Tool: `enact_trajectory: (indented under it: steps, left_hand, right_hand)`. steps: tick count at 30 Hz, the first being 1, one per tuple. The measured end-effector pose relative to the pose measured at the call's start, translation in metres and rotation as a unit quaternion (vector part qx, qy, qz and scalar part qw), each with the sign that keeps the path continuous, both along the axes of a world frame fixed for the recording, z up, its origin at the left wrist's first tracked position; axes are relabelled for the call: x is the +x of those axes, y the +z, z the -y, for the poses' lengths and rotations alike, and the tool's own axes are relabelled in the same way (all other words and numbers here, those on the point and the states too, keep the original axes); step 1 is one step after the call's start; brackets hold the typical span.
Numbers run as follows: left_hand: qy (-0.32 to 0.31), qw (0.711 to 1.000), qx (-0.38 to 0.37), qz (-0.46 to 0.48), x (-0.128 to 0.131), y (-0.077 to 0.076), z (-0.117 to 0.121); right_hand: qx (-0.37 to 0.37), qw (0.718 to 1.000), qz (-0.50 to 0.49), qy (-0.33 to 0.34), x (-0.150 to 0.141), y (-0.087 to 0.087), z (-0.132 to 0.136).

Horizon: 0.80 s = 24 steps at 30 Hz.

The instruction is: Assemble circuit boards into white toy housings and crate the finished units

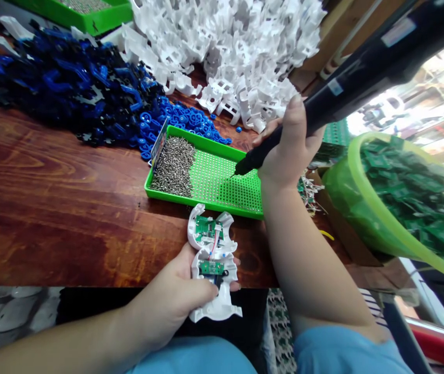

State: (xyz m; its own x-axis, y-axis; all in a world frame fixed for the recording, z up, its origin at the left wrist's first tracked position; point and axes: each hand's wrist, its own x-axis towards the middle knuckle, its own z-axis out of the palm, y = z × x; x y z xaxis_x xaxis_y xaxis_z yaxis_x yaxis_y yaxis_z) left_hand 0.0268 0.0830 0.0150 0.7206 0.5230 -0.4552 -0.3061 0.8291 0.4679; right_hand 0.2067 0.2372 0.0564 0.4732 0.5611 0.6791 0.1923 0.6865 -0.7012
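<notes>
A: 2 hands at work, both yours. What has your left hand point(175, 293) got?

B: It is wrapped around a white plastic shell point(214, 265), fingers closed on its lower half, at the near edge of the wooden table point(50, 208). The shell lies open towards you, with 2 small green circuit boards point(207, 229) set in it and thin wires between them.

A: And your right hand point(287, 150)?

B: Clamped on a black electric screwdriver point(346, 78), thumb up along the barrel. The tip points down at the green tray point(225, 184), just above its perforated part; whether it touches, you cannot tell.

A: What is in that tray?

B: A heap of small metal screws point(173, 166) at its left end. The tray sits just beyond the shell.

A: Further back?

B: A pile of blue plastic parts point(69, 88) on your left, a pile of white plastic parts point(229, 47) behind the tray, and 1 more green tray at the far edge. On your right, a green tub point(362, 208) holds green circuit boards.
</notes>
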Motion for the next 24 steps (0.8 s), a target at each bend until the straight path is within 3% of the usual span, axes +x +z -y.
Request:
enact_trajectory:
  steps: [12,17,21,24]
  left_hand:
    - [0.013,1.000,-0.008,-0.001,0.001,0.000,0.001]
    - [0.020,1.000,-0.012,-0.008,0.001,0.002,0.003]
    - [0.016,1.000,-0.013,-0.009,0.001,0.002,0.003]
    - [0.013,1.000,-0.009,-0.004,0.001,0.001,0.003]
  right_hand:
    - [0.011,1.000,-0.006,-0.006,-0.001,-0.001,0.004]
    - [0.022,0.999,-0.021,-0.027,-0.003,0.014,0.010]
    - [0.027,0.998,-0.056,-0.028,-0.011,0.042,0.041]
    - [-0.034,0.998,-0.025,0.052,-0.020,0.058,0.085]
